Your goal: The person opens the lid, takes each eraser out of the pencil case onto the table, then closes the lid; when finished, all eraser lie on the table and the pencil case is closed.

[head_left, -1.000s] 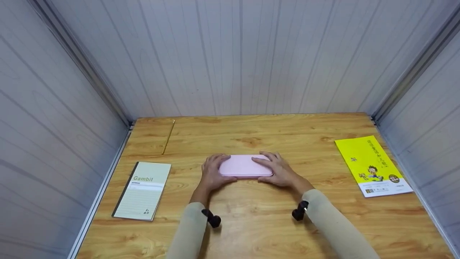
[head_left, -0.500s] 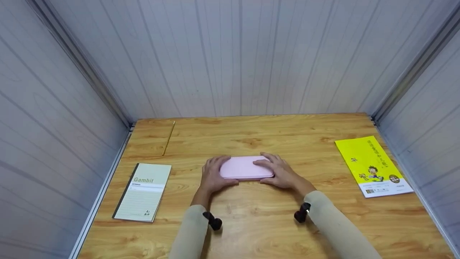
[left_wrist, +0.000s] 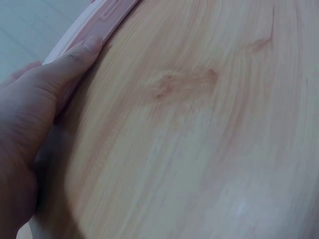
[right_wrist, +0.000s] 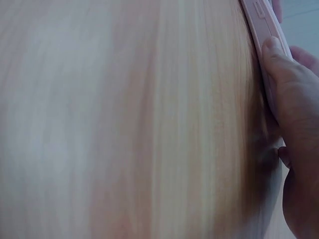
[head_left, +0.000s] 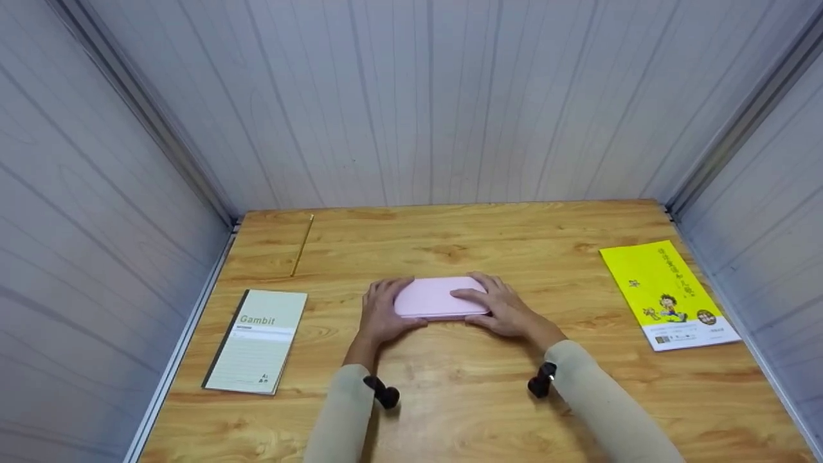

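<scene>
"Gambit" printed on green-cream lined notebook [head_left: 256, 341], one, at my left. One yellow booklet [head_left: 666, 296] at right, cartoon child on cover, writing too small to read. One thin pencil [head_left: 301, 245] far left. One pink case [head_left: 433, 297], smooth, rounded corners, flat at centre of wood-grain table [head_left: 450, 399]. My left hand [head_left: 380, 311] and right hand [head_left: 503, 305] grip its ends, fingers curled over top, thumbs against near edge.

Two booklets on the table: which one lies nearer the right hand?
The yellow booklet, by the table's right edge. The pale green Gambit notebook lies far left, beyond the left hand; the right hand grips the pink case.
</scene>
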`<state>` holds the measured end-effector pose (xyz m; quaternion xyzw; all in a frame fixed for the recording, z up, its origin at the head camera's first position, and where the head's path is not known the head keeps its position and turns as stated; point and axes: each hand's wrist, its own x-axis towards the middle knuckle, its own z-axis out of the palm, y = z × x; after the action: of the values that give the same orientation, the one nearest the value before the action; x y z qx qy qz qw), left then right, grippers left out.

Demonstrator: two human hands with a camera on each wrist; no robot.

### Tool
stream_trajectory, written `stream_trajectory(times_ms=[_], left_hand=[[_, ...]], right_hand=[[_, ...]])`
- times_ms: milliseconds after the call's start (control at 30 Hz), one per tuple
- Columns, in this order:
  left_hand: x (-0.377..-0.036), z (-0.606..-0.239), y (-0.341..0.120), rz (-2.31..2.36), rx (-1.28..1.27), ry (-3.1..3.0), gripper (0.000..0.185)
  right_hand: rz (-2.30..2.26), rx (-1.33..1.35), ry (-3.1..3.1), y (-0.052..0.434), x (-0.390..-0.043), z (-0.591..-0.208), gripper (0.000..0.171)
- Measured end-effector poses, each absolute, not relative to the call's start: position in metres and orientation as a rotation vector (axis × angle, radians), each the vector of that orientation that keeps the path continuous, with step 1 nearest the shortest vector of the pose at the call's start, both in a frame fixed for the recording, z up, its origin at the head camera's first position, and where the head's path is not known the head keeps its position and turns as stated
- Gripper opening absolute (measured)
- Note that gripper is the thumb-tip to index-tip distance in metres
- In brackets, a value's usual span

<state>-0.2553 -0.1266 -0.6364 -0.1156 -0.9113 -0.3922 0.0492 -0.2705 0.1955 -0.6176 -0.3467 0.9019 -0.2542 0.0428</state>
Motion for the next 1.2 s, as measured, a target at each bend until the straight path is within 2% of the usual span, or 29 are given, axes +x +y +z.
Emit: stream_trajectory(times_ms=[667, 967, 1200], left_hand=[[-0.254, -0.633, -0.124, -1.183, -0.355, -2.784, 0.091], [-0.256, -0.636, -0.126, -1.189, -0.374, -2.744, 0.094], [-0.255, -0.638, -0.128, -1.223, -0.368, -2.735, 0.094]], right_hand=[[-0.771, -1.074, 2.769, 0.196, -0.271, -0.617, 0.055], [-0.930, -0.995, 2.700, 0.199, -0.276, -0.606, 0.051], [-0.892, -1.039, 2.686, 0.200, -0.273, -0.608, 0.053]])
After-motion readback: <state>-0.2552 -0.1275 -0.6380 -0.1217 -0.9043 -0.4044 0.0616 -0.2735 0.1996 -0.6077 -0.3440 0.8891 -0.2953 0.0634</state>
